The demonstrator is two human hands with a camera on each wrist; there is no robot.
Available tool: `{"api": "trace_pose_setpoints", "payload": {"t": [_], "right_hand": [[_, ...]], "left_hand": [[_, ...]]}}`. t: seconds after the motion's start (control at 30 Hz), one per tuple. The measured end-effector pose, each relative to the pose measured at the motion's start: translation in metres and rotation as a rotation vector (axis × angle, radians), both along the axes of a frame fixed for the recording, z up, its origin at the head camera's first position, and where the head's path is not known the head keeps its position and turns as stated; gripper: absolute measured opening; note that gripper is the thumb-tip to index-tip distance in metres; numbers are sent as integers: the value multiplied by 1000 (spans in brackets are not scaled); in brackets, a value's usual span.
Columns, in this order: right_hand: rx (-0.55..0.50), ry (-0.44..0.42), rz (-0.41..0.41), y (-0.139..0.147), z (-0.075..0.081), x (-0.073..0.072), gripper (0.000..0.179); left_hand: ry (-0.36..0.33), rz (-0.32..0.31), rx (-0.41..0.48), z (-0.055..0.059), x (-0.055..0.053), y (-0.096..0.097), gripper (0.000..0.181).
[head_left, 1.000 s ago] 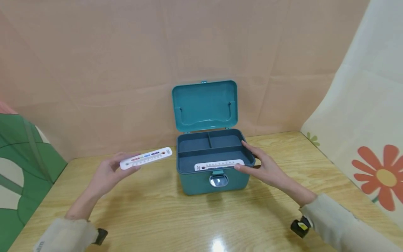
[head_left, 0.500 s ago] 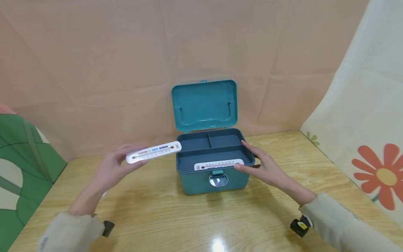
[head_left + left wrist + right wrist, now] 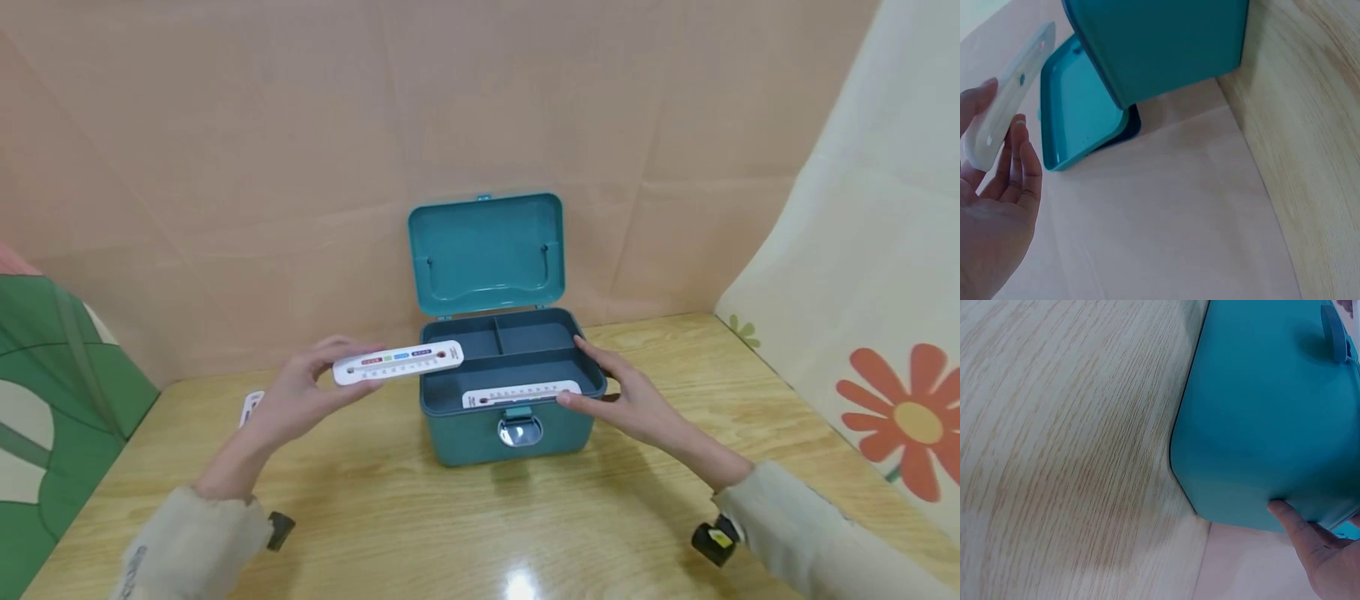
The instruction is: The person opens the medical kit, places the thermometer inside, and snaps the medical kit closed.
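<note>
My left hand (image 3: 300, 398) pinches a white wall thermometer (image 3: 397, 362) with coloured labels, thumb below and fingers above. Its far end overlaps the left rim of a teal storage box (image 3: 465, 440). In the left wrist view, the pale back of this thermometer (image 3: 1013, 94) shows between thumb and fingers. The box's lid stands raised, and a second white thermometer (image 3: 517, 392) lies in the tray's long front compartment. My right hand (image 3: 637, 402) grips the box at its right front corner, thumb at the front rim; in the right wrist view a fingertip (image 3: 1277, 506) presses the side wall.
The box's upright teal lid (image 3: 487, 258) leans back near a beige cloth backdrop (image 3: 225, 167). Dividers split the tray's rear into two compartments. A white printed strip (image 3: 251, 406) lies on the wooden table (image 3: 360, 517), partly hidden behind my left wrist.
My left hand has carried its thermometer to the right, up to the box's left rim. A white strip on the table has come into sight behind it. My right hand stays put.
</note>
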State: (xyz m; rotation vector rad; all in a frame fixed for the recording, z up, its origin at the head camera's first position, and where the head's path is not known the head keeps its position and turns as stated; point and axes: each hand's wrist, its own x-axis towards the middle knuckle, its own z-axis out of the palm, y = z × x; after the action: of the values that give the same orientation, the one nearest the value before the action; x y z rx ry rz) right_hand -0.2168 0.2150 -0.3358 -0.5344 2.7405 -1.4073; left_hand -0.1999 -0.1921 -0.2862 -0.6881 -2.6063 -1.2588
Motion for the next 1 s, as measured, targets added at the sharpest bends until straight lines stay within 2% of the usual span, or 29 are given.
{"api": "trace_pose_setpoints", "payload": {"t": [0.13, 0.3, 0.6, 1.0], "right_hand": [[-6, 4, 4, 0, 0, 0, 83], [-16, 12, 14, 0, -1, -1, 84], [-5, 3, -1, 0, -1, -1, 84], [6, 3, -12, 0, -1, -1, 84]], "left_hand": [[7, -5, -15, 1, -3, 5, 40], [-17, -15, -27, 2, -6, 14, 39], [-35, -81, -13, 4, -14, 39, 41], [-87, -116, -36, 3, -24, 65, 40]]}}
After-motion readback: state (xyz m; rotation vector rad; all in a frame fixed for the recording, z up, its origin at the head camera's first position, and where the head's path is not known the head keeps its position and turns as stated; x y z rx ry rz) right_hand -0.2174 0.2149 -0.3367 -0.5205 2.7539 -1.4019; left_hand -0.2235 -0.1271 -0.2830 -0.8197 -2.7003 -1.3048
